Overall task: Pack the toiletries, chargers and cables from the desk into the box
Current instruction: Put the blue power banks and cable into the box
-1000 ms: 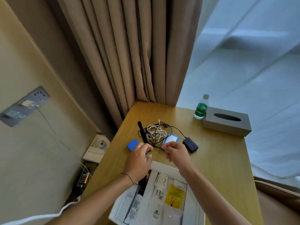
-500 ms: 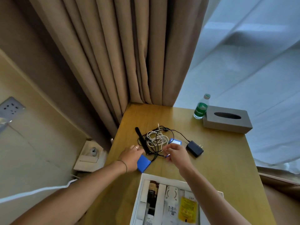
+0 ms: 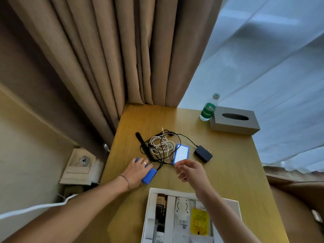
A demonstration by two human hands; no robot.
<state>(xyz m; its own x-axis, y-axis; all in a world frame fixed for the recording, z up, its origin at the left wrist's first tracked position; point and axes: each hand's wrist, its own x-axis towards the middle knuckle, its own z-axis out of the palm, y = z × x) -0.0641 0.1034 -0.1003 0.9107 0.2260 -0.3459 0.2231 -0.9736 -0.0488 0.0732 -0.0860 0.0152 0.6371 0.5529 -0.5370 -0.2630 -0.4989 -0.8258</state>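
Note:
A tangle of white cable (image 3: 160,144) and black cable (image 3: 186,138) lies mid-desk, the black one leading to a black charger (image 3: 203,153). Next to the tangle lies a flat blue-rimmed white case (image 3: 181,153) and a slim black stick (image 3: 140,139). My left hand (image 3: 137,171) lies over a blue block (image 3: 149,176) and holds it against the desk. My right hand (image 3: 190,171) hovers with loosely curled fingers, its tips by the case's near corner, nothing visibly in it. The white box (image 3: 234,204) stands at the near edge, holding a dark bottle (image 3: 161,205), a white device (image 3: 182,208) and a yellow sachet (image 3: 199,220).
A green-labelled water bottle (image 3: 208,111) and a grey tissue box (image 3: 235,122) stand at the desk's far right. Beige curtains (image 3: 122,58) hang behind the desk. Left of the desk edge, lower down, sits a small shelf with a grey gadget (image 3: 83,161).
My left hand slid the blue block toward me. My right hand drew back off the blue-rimmed case, which now lies uncovered. The view shifted so more of the box shows.

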